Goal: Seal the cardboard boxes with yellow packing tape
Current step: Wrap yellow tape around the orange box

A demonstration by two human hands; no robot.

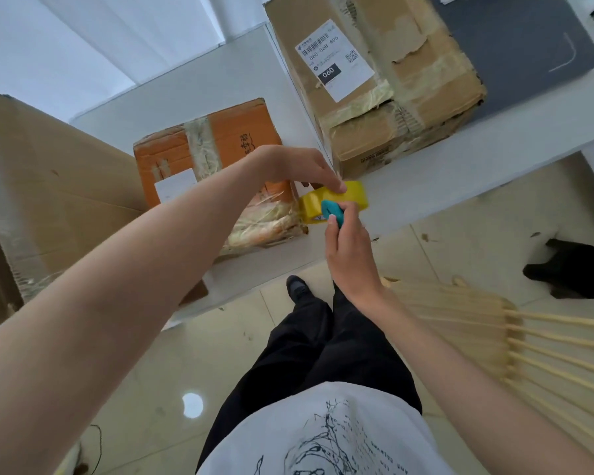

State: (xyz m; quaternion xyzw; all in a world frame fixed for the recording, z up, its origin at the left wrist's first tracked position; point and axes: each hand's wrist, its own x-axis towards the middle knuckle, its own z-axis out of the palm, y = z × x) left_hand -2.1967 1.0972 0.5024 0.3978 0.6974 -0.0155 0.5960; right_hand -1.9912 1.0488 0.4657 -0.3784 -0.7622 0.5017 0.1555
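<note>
Three cardboard boxes are sitting on the white table (pixel 426 186): a large plain box (pixel 48 186) at far left, an orange box (pixel 220 159) with handwriting too small to read, and a taped brown box (pixel 384 80) whose shipping label (pixel 333 60) is reading "060-068 A05" and "060". At the table's near edge, between the orange and brown boxes, the left hand (pixel 295 166) is curling its fingers over the single yellow tape roll (pixel 333 202). The right hand (pixel 348 248) is pinching one teal tool (pixel 333 210) against the roll.

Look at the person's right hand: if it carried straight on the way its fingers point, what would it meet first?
The right hand holds a small teal tool pointing at the yellow tape roll, so it would probably meet that roll first; depth is hard to judge.
</note>
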